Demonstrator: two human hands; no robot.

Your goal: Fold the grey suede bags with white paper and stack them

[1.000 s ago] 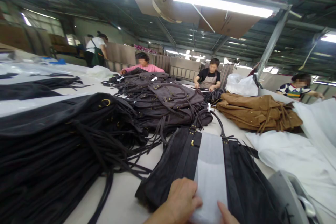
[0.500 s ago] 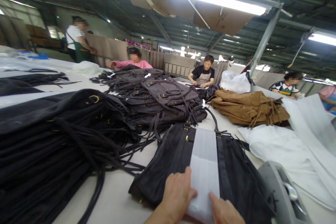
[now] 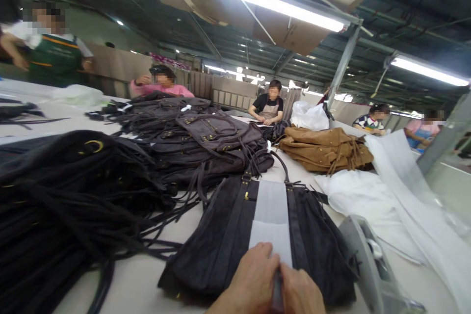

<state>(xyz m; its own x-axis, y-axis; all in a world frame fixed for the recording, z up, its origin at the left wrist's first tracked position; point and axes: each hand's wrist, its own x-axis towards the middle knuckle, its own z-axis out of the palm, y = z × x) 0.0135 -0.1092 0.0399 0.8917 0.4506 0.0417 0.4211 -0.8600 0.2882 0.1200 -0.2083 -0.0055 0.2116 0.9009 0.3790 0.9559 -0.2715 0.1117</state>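
Observation:
A black handbag (image 3: 206, 250) lies flat in front of me, its handle pointing away. Down its middle runs a strip of white foam sheet (image 3: 272, 201), overlapped partway along. My left hand (image 3: 253, 274) is closed at the near end of this strip, knuckles up. Right beside it, my right hand (image 3: 300, 287) is closed too, its fingertips against the strip's near end. The two hands almost touch, with a narrow dark gap between them. My fingertips are partly hidden behind the hands.
Black bags (image 3: 73, 206) with long straps are piled at left; dark grey bags (image 3: 217, 132) lie behind. Brown bags (image 3: 324, 147) sit at back right. A grey tape dispenser (image 3: 368, 255) and white foam sheets (image 3: 371, 201) are at right. Several co-workers stand or sit beyond.
My hands have come together at the strip's near end, and my left fingers have curled. The view has shifted rightward. The co-worker in the green apron appears nearer and turned more this way.

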